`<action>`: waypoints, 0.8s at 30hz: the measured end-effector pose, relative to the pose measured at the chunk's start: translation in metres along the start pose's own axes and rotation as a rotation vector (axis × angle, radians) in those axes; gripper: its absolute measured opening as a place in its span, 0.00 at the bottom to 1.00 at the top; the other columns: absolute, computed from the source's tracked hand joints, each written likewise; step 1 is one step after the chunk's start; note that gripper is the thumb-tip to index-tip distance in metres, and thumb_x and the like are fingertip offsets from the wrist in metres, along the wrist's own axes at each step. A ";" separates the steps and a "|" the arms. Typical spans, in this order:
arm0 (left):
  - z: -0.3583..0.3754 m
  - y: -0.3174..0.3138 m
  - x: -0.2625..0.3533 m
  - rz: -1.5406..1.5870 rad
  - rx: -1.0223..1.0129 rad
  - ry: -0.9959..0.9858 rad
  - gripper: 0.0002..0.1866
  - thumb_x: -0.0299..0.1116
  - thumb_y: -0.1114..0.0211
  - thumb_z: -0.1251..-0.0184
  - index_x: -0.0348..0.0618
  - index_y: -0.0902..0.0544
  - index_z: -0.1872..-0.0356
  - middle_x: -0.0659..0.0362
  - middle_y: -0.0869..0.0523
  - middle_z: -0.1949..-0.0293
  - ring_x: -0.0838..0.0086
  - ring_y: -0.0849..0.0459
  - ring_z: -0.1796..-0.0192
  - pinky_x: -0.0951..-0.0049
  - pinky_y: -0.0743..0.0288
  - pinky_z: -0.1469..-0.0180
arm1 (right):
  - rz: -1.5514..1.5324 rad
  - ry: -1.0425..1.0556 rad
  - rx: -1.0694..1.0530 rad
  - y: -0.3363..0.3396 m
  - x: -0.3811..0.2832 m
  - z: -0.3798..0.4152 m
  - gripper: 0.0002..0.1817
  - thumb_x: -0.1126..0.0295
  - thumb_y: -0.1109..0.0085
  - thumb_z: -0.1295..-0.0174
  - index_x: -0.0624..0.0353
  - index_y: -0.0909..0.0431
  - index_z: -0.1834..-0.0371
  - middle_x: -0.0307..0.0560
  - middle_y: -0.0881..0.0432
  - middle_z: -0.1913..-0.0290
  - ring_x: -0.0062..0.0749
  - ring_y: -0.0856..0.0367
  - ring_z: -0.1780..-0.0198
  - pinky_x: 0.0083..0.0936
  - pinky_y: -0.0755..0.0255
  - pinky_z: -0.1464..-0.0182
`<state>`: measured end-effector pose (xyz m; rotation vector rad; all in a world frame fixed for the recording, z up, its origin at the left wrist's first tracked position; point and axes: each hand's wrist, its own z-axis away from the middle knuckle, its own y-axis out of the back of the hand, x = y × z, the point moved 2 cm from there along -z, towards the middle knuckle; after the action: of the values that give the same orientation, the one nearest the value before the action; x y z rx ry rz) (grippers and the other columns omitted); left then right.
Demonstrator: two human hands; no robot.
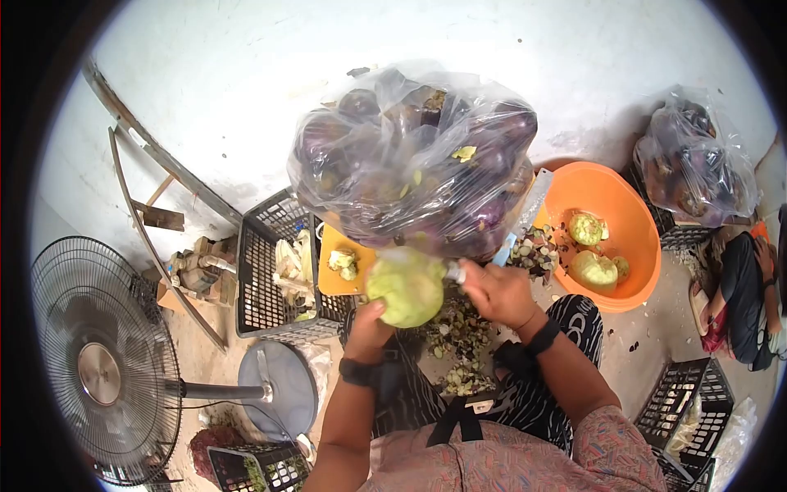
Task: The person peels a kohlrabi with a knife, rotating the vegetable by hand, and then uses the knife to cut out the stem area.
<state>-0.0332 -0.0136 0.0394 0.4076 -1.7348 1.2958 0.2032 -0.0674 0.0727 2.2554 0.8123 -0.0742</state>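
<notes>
A pale green, peeled-looking round vegetable (405, 289) is held up in front of the body by my left hand (369, 330), whose fingers wrap its lower left side. My right hand (498, 292) is closed around the handle of a small tool (454, 272), a peeler or knife; its working end is blurred at the vegetable's right side. Just beyond both hands lies a big clear plastic bag of purple eggplants (410, 164). An orange cutting board (334, 254) with a pale green piece (343, 263) is left of the vegetable. Peelings (459, 344) lie below, between the legs.
An orange basin (643, 246) at the right holds pale green vegetables. Black crates (258, 271) stand left and lower right. A fan (100, 369) is at the far left. Another eggplant bag (693, 168) and a seated person (742, 287) are at the far right.
</notes>
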 end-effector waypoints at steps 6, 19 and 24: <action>-0.001 -0.011 0.012 -0.042 0.046 -0.098 0.49 0.43 0.26 0.57 0.45 0.43 0.32 0.53 0.33 0.37 0.61 0.32 0.34 0.60 0.37 0.33 | -0.008 -0.144 0.097 0.001 0.006 0.004 0.20 0.69 0.33 0.47 0.56 0.18 0.48 0.42 0.28 0.82 0.36 0.28 0.84 0.30 0.33 0.80; -0.006 -0.017 0.009 -0.082 0.054 -0.070 0.53 0.29 0.25 0.61 0.47 0.46 0.30 0.56 0.33 0.37 0.64 0.32 0.35 0.63 0.36 0.33 | -0.135 0.061 0.009 -0.011 -0.023 -0.002 0.24 0.71 0.32 0.53 0.60 0.20 0.49 0.38 0.28 0.81 0.31 0.28 0.83 0.27 0.33 0.81; -0.009 -0.024 0.011 -0.088 0.049 -0.092 0.52 0.29 0.25 0.62 0.47 0.45 0.31 0.56 0.32 0.38 0.65 0.32 0.35 0.63 0.36 0.33 | -0.160 0.096 -0.019 -0.006 -0.024 -0.002 0.23 0.71 0.32 0.52 0.59 0.20 0.49 0.38 0.29 0.81 0.31 0.28 0.83 0.28 0.34 0.81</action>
<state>-0.0179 -0.0122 0.0626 0.5734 -1.7431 1.2754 0.1809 -0.0759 0.0772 2.1868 1.0398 -0.0330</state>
